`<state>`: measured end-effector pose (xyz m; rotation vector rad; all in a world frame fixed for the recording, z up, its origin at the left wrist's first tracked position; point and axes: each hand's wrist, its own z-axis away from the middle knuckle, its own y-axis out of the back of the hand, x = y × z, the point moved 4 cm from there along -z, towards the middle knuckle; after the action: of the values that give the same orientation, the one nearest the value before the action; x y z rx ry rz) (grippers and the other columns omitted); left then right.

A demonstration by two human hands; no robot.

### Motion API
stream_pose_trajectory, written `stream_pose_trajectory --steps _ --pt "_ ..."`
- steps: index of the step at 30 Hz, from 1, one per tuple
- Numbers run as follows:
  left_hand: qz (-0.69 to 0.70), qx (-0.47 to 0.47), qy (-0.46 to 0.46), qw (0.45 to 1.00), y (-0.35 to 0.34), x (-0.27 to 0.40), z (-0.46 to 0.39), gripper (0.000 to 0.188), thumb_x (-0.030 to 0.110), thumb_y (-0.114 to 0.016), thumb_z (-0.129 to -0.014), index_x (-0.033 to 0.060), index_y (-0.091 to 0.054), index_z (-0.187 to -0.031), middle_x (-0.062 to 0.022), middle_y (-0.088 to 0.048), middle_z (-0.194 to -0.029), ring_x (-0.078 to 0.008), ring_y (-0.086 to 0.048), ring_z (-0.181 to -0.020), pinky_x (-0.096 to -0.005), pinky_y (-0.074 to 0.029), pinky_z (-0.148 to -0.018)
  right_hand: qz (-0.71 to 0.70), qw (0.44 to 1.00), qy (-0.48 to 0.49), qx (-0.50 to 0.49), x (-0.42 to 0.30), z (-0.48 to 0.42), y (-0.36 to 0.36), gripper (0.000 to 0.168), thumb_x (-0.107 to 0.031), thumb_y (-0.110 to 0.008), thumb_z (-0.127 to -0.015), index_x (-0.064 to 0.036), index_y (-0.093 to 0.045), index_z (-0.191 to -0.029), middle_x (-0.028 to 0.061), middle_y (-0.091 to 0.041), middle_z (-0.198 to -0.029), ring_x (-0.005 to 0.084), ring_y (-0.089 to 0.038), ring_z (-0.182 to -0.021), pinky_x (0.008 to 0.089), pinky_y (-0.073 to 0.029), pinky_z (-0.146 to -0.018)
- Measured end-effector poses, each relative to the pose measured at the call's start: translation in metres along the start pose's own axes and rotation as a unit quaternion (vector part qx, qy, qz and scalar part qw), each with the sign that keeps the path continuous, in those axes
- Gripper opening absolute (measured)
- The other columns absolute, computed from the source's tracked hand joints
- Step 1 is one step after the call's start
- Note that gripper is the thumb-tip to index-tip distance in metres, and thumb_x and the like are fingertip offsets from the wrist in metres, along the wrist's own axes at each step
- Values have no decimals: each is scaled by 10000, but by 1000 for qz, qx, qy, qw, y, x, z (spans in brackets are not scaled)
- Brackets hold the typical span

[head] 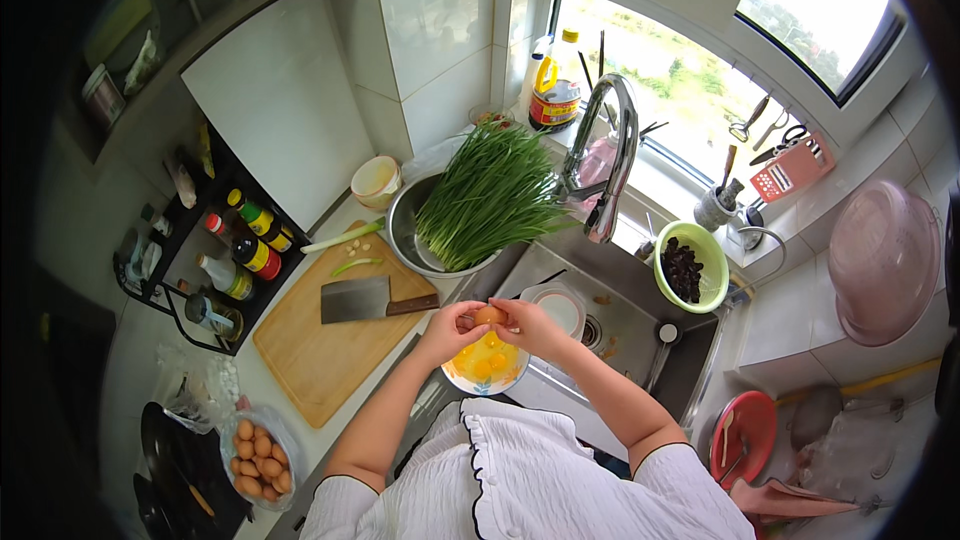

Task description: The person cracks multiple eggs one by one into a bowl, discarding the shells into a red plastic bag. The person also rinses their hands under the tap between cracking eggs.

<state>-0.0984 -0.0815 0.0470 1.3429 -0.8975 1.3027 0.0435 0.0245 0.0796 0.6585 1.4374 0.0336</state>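
A brown egg (490, 315) is held between my left hand (455, 330) and my right hand (531, 326), the fingers of both meeting around its shell. Directly beneath it is a patterned bowl (486, 385) with several yellow yolks (484, 369) in clear egg white. Part of the bowl's far rim is hidden by my hands. To the left, a cleaver (356, 300) with a wooden handle lies on a wooden cutting board (315, 360). A clear plastic container (559, 307) stands just beyond my right hand, in the sink.
Chinese chives (491, 195) fill a steel basin (403, 229) at the corner. The faucet (607, 157) arches over the steel sink (637, 292). A green colander (690, 266) holds dark pieces. Bagged eggs (261, 461) sit lower left, below a rack of sauce bottles (255, 255).
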Motion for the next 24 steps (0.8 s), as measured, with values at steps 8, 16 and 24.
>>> stream_pose_trajectory --steps 8,16,24 --pt "-216 73 -77 970 -14 -3 9 485 194 -715 -785 5 -557 -1203 -179 -576 -1147 -316 -631 -975 -363 -531 -830 86 995 34 42 25 7 -21 561 -123 -663 -810 -18 -483 -1332 181 -589 -1063 303 -629 -913 346 -520 -788" --pt "-261 120 -96 953 -26 2 11 472 159 -703 -777 19 -568 -1208 -162 -573 -1152 -320 -610 -1007 -365 -514 -867 132 986 47 93 24 14 -27 603 -153 -659 -812 -49 -452 -1369 166 -563 -1031 322 -610 -874 366 -513 -753" --pt "-302 128 -139 934 -28 -8 15 469 113 -682 -778 51 -571 -1229 -135 -570 -1134 -298 -609 -1001 -360 -520 -841 195 977 56 71 28 18 -28 622 -124 -637 -796 -22 -430 -1373 173 -558 -1088 327 -609 -913 370 -525 -776"
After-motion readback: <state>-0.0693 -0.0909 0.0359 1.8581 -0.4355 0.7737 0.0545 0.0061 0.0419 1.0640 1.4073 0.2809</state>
